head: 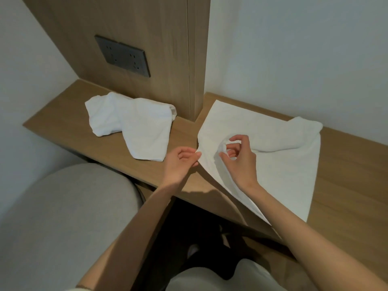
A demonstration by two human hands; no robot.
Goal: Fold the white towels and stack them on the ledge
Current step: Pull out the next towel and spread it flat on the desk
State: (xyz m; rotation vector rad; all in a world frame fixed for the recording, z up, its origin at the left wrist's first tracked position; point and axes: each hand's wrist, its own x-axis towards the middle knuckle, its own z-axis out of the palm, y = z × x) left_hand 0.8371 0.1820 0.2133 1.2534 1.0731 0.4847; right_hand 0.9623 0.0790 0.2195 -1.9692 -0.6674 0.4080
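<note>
The person is standing at a wooden ledge point(346, 185) that is running along a white wall point(294, 49) and round a wooden panel point(126, 22). One white towel point(273, 164) is lying spread out on the right part of the ledge, mostly flat, with its far right corner bunching up into a soft roll near the wall. The left hand point(184, 162) is reaching in from below, and its grip is closing thumb against fingers on the towel's left edge, just at the corner of the cloth nearest the panel. The right hand point(239, 160) is hovering over the towel just beside the left one, its fingers curling, and its grip is pinching a small knot of the cloth between thumb and fingertips. From the two hands the towel's near edge is lifting off the wood and running down towards the person.

A second white towel point(134, 127) is lying crumpled on the left part of the ledge, well apart from the hands, close against the foot of the panel. A dark socket plate point(122, 56) is sitting in the panel above it. A grey cushion point(63, 217) is filling the lower left, in front of the ledge.
</note>
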